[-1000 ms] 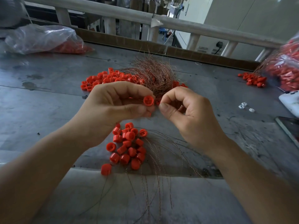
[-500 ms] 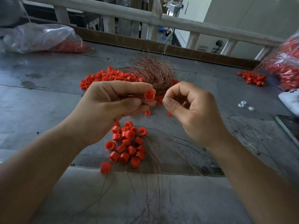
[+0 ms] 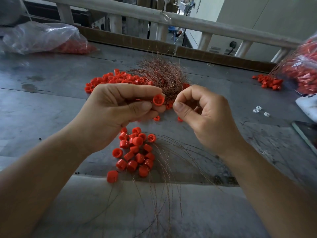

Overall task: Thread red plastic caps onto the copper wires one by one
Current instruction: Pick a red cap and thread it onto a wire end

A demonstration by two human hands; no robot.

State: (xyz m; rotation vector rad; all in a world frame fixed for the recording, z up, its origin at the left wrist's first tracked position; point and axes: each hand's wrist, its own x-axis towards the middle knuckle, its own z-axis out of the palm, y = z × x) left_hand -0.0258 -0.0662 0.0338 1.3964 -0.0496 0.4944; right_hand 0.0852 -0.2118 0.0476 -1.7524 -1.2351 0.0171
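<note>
Now L hand [image 3: 109, 114] pinches a red cap [image 3: 158, 99]; R hand [image 3: 202, 115] curled, maybe on wire, can't tell. Next: poke it thru.

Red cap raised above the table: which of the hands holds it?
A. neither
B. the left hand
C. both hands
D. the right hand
B: the red cap is pinched between the thumb and forefinger of the left hand, while the right hand is beside it, not touching it.

I had one view: the head-worn wide-angle camera looked forward and down toward 12 o'clock, close over the grey table [image 3: 51, 103], its railing [image 3: 214, 29] at frame top.
</note>
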